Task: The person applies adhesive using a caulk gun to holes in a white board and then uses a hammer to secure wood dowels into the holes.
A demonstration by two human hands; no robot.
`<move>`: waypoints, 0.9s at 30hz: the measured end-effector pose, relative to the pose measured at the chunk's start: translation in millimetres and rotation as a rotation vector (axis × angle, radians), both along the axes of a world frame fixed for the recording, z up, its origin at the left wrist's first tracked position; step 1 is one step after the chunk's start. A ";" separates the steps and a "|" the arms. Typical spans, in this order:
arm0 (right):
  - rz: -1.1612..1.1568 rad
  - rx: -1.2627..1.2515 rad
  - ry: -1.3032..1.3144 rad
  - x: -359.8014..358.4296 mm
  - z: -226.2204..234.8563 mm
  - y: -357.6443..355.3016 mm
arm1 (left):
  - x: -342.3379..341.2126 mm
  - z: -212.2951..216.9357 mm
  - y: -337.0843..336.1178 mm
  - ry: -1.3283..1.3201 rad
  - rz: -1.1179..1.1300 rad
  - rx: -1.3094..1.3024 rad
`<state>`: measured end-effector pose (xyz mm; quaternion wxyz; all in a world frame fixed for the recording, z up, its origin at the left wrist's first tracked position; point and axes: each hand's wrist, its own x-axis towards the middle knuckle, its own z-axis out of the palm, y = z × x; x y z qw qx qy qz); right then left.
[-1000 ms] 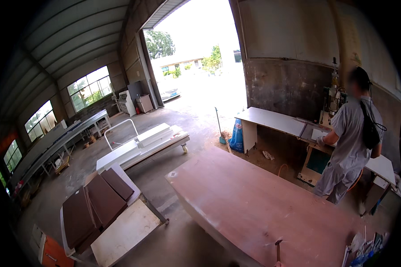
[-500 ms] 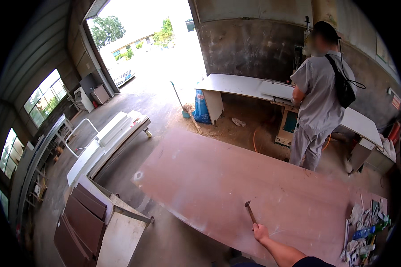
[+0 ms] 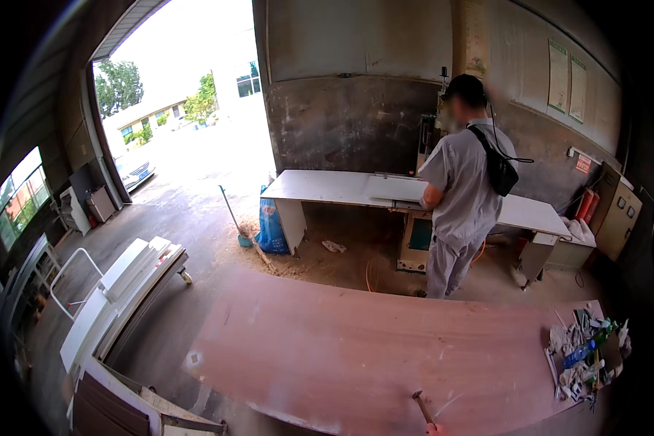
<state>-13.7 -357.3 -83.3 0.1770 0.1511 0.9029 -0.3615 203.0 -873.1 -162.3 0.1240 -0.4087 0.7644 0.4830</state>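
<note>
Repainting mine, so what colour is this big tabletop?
The tabletop is reddish-brown, showing best in the head view.

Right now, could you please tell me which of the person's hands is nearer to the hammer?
Right: the right hand holds the hammer by its handle, at the lower edge; the left hand is out of view, so its place cannot be told.

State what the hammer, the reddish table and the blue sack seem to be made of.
Hammer: wooden handle, probably, being dull brown; the darker head looks like metal.
Reddish table: perhaps wood board, matt and worn, judging by its flat, scuffed top.
Blue sack: likely plastic, from its bright, creased sides; its sheen is hard to tell.
</note>
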 end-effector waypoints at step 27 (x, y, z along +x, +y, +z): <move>-0.454 0.203 -0.108 169.5 30.4 -99.2 | -135.1 15.3 -107.7 0.107 -0.659 -0.090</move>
